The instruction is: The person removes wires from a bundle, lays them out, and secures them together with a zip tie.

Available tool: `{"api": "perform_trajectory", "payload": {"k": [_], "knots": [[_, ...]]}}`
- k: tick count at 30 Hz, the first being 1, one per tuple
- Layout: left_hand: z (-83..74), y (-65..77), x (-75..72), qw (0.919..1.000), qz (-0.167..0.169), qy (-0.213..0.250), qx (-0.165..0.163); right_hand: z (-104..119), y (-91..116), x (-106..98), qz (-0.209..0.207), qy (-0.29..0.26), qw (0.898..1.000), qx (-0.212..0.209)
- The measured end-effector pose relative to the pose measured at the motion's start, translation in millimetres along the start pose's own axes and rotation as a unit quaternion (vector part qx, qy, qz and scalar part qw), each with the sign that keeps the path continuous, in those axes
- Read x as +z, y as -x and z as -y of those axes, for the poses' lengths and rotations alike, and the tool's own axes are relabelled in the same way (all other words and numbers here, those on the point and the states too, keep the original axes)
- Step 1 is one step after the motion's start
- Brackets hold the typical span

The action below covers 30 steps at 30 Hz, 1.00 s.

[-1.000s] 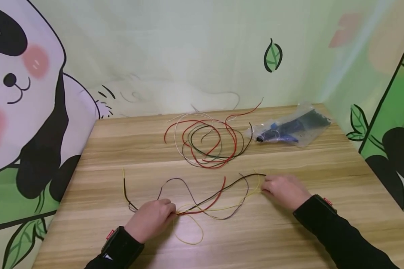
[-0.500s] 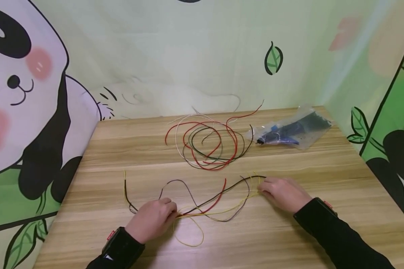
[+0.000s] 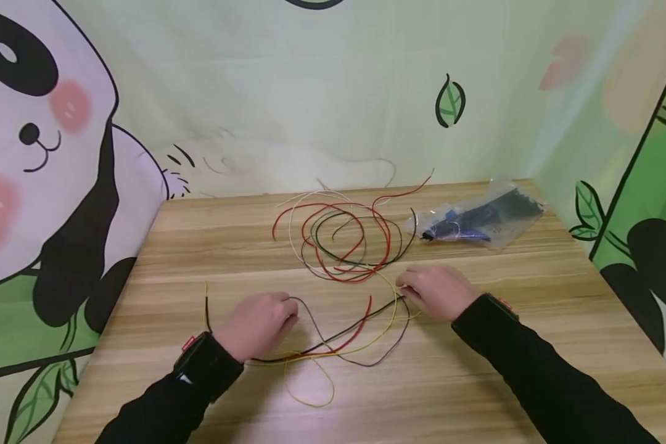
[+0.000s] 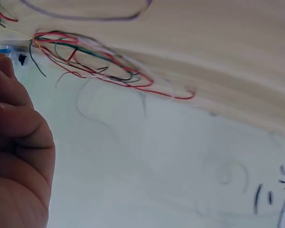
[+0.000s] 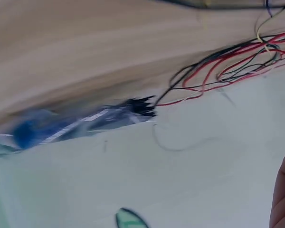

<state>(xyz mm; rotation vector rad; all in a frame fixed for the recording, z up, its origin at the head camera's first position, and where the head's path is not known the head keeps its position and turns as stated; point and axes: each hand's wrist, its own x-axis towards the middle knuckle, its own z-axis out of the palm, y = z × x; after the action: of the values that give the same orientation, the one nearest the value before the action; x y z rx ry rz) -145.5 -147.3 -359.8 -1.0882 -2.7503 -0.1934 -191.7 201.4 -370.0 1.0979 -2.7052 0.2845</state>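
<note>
A bundle of thin wires lies near the table's front: black (image 3: 333, 338), red (image 3: 361, 324), yellow (image 3: 385, 327) and purple (image 3: 402, 336). They cross each other and meet at a yellow turn (image 3: 294, 356) in the bundle. My left hand (image 3: 258, 327) hovers over its left part, fingertips next to the purple loop, fingers loosely bent. In the left wrist view no wire shows between the fingers of this hand (image 4: 19, 128). My right hand (image 3: 438, 291) is beside the far ends of the black and yellow wires, fingers bent; the right wrist view shows only an edge of it (image 5: 282, 199).
Behind the bundle lies a loose coil of red (image 3: 390, 237), black, green and white wires. To its right, a clear plastic bag (image 3: 485, 216) holds dark and blue items. The wooden table (image 3: 200, 234) meets a panda-printed wall (image 3: 283, 92) at the back.
My left hand has come off the bundle's middle and moved up and back. My right hand has shifted left and back, and the yellow wire's far end now bows toward the coil.
</note>
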Motion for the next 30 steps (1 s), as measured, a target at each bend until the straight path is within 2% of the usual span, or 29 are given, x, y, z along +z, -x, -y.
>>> {"api": "perform_trajectory", "payload": {"k": [3,7,9,12,15,19,26,30], "knots": [[2.7,-31.5,-0.2,0.9997,0.014,-0.013,0.016,2.5,-29.8,7.5,0.035,0.014,0.999,-0.001],[1.6,-70.9,10.1,0.9976,0.06,-0.03,0.015,6.8,-62.0,23.2,0.094,0.047,0.994,-0.009],[-0.3,-86.5,17.5,0.9955,0.083,-0.044,0.01,8.9,-72.8,30.4,0.113,0.071,0.991,-0.016],[-2.3,-103.3,28.6,0.9921,0.104,-0.07,-0.002,11.4,-83.0,38.9,0.118,0.106,0.987,-0.034],[-3.1,-114.3,35.6,0.9896,0.113,-0.087,-0.019,13.7,-89.2,42.5,0.112,0.135,0.983,-0.051],[-3.7,-124.2,44.1,0.9868,0.13,-0.083,-0.049,14.9,-91.3,47.0,0.119,0.165,0.977,-0.056],[-2.4,-131.1,53.6,0.9845,0.148,-0.043,-0.084,15.4,-92.0,54.4,0.121,0.208,0.968,-0.067],[-1.5,-131.6,57.2,0.9867,0.139,-0.016,-0.083,14.6,-91.7,55.8,0.109,0.221,0.966,-0.072]]}}
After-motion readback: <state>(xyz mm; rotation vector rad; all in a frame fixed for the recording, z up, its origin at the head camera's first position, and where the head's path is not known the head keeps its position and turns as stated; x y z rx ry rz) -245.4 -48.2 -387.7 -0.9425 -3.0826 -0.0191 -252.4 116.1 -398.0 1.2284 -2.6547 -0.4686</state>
